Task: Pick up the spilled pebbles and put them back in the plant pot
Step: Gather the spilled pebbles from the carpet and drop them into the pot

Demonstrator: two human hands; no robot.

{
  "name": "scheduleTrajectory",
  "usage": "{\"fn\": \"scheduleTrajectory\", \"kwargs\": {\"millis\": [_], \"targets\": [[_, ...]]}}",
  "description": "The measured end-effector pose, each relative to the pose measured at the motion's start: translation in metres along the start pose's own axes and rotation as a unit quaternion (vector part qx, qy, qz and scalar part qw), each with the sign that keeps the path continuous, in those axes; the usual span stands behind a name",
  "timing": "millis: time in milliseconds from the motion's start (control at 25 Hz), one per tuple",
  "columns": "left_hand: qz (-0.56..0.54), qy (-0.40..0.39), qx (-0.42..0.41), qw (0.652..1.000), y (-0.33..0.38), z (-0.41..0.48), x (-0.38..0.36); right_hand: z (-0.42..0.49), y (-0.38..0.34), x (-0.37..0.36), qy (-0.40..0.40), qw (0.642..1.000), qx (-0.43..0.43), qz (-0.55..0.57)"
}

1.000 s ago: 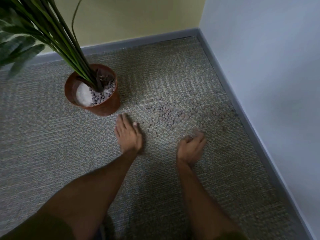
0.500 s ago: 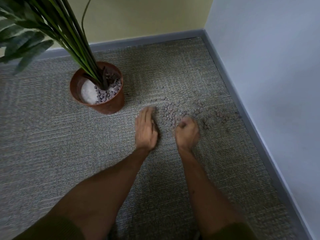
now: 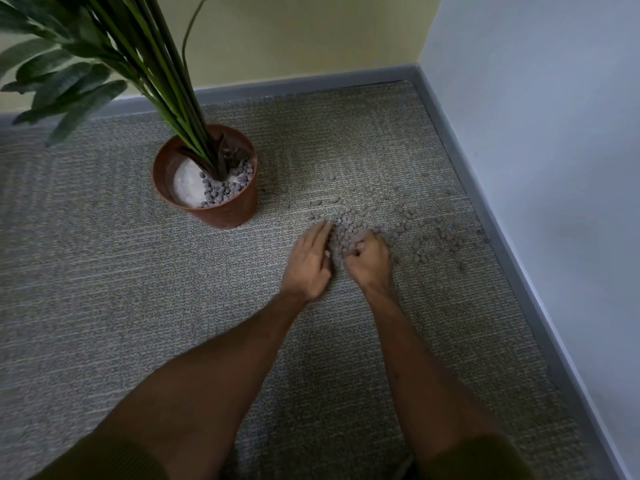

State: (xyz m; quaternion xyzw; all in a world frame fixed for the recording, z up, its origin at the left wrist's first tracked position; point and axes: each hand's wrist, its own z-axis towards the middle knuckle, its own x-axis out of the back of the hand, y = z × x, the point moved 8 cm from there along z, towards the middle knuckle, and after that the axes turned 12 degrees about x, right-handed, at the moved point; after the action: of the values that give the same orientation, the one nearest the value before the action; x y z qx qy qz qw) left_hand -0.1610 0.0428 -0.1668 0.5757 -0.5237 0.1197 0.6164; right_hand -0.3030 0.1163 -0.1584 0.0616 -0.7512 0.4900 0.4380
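Note:
Small grey-brown pebbles [image 3: 405,216] lie scattered over the carpet to the right of a terracotta plant pot [image 3: 225,211]. The pot holds a green plant, a white patch and more pebbles. My left hand [image 3: 306,263] rests on the carpet at the left edge of the densest pebble heap, fingers straight and held together. My right hand [image 3: 369,259] sits against the heap's near right side. Its fingers are curled in over some pebbles. The two hands nearly touch, with pebbles between them.
A grey skirting board [image 3: 485,188] and a pale wall close off the right side, and a yellow wall stands at the back. Long plant leaves [image 3: 69,84] hang over the upper left. Grey carpet [image 3: 104,306] spreads to the left and near me.
Both hands have moved forward and inward to the pebble heap. The left hand slid right from beside the pot. The right hand's fingers have curled onto the pebbles.

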Motion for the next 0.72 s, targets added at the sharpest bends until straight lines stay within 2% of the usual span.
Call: {"fn": "scheduleTrajectory", "kwargs": {"millis": [80,160,240,480,720], "targets": [[0.054,0.022,0.05,0.997,-0.015,0.007,0.016,0.003,0.008,0.008,-0.016,1.0,0.0,-0.023],[0.097,-0.017,0.079,0.992,-0.032,0.01,0.018,0.005,0.017,0.003,-0.097,0.995,0.002,-0.033],[0.1,-0.054,0.068,0.991,-0.032,0.008,0.014,0.003,0.016,-0.007,-0.163,0.986,0.007,-0.032],[0.092,-0.107,0.053,0.989,-0.009,0.021,0.002,0.019,-0.006,-0.022,-0.17,0.982,0.06,-0.062],[0.097,-0.125,0.054,0.986,-0.007,0.04,0.007,0.028,-0.011,-0.027,-0.194,0.971,0.107,-0.088]]}}
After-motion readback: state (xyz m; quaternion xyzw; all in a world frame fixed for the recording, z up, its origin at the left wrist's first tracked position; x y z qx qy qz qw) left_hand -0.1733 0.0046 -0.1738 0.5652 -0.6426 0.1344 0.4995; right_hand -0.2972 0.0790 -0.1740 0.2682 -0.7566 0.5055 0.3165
